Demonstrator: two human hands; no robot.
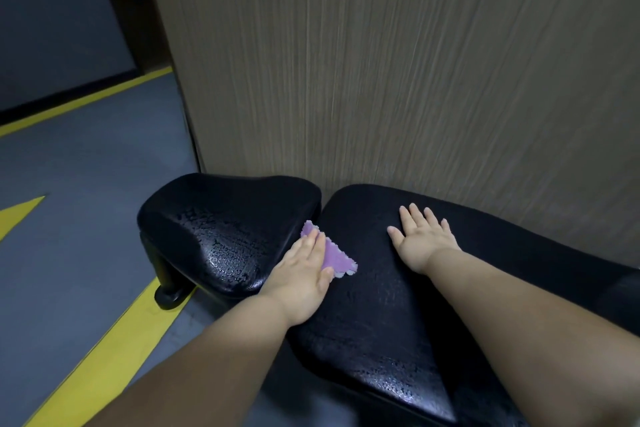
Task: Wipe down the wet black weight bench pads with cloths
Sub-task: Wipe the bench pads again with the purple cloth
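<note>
**Q:** What is shown at the centre?
**A:** Two black pads are shown end to end, a small pad (221, 229) on the left and a long pad (381, 305) on the right. They are parted by a narrow gap. Both are set close against a wood-grain wall (415, 62).

**Q:** Where is the cloth found?
**A:** A purple cloth (334, 255) is laid on the left edge of the long pad, at the gap. Its far corner is seen to reach the edge of the small pad. Much of it is covered by the left hand (301, 274).

**Q:** How is that hand held?
**A:** It is laid palm down on the cloth, with the fingers straight and close together. The cloth is pressed, not gripped.

**Q:** And the right hand (424, 237)?
**A:** It is laid palm down on the far part of the long pad, with the fingers straight and spread. Nothing is held in it. The two hands are set apart, with bare pad between them.

**Q:** What is seen on the surfaces?
**A:** Beads of water are seen on top of the small pad and on the near end of the long pad. Around the right hand the surface looks duller; whether it is wet there cannot be told.

**Q:** What is shown around the bench?
**A:** A black leg (166, 284) is seen under the small pad. Its foot is set on a grey floor (86, 184) marked with yellow stripes (114, 357).
</note>
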